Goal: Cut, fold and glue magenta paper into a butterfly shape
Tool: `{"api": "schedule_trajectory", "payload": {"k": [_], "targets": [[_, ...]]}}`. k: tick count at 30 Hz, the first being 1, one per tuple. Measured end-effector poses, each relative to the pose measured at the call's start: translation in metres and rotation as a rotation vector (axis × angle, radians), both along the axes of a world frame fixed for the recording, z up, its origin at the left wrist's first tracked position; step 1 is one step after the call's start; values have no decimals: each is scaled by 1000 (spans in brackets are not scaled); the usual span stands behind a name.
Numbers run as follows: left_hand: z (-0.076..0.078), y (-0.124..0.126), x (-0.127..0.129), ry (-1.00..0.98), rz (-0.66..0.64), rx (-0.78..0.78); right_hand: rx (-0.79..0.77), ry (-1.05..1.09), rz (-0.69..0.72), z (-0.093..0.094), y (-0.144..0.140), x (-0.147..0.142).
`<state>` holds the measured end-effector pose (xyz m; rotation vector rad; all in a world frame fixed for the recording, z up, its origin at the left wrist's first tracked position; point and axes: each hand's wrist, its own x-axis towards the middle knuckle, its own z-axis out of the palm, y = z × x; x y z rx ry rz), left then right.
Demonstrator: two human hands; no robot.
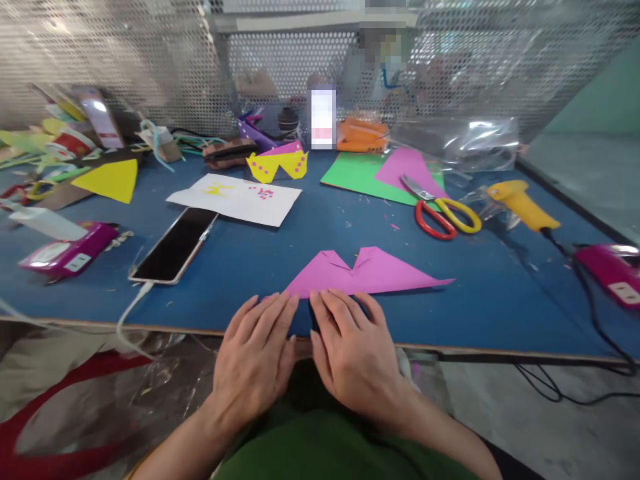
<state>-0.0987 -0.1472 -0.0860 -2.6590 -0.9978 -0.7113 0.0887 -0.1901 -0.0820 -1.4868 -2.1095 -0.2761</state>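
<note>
- The left hand (255, 357) lies flat, palm down, at the lower middle of the frame, its fingers spread and straight, clamped on nothing; the fingertips press on the near edge of the pink folded paper (365, 273)
- The right hand (355, 353) lies flat just beside it, fingers likewise extended and closed on nothing, tips resting on the same near edge, a little to the right
- The pink folded paper sits on the blue table (500, 300) just beyond the fingertips, toward the middle of the frame; its long axis runs left to right across the view, with a sharp point reaching out to the right and a notch in its far edge
- Most of the sheet lies right of the hands, so the right hand is nearer to its long pointed end, while the left hand covers the blunt left corner
- Whether the thumbs touch the paper or only the table edge is hard to tell, as they are tucked under the palms
- Left of the paper lies a phone (175, 245) with a cable; beyond it a white sheet (235, 198)
- At the right of the frame are scissors (443, 213) with red and yellow handles and a yellow glue gun (523, 205)
</note>
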Motion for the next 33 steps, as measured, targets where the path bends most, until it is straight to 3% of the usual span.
{"api": "schedule_trajectory", "payload": {"k": [7,14,19,25,29,33], "targets": [[-6,-4,8,-21,94,19,58,-10,-226,1,-21,51],[9,-16,24,22,181,-3,130,-71,-230,-4,-23,60],[9,-14,44,-38,25,19,154,-103,-214,-6,-22,60],[3,-8,66,97,-59,108,153,-130,-215,-10,-24,63],[8,-6,61,131,-60,131,136,-135,-218,-9,-24,64],[16,-1,38,97,-27,162,104,-137,-224,-8,-26,64]]}}
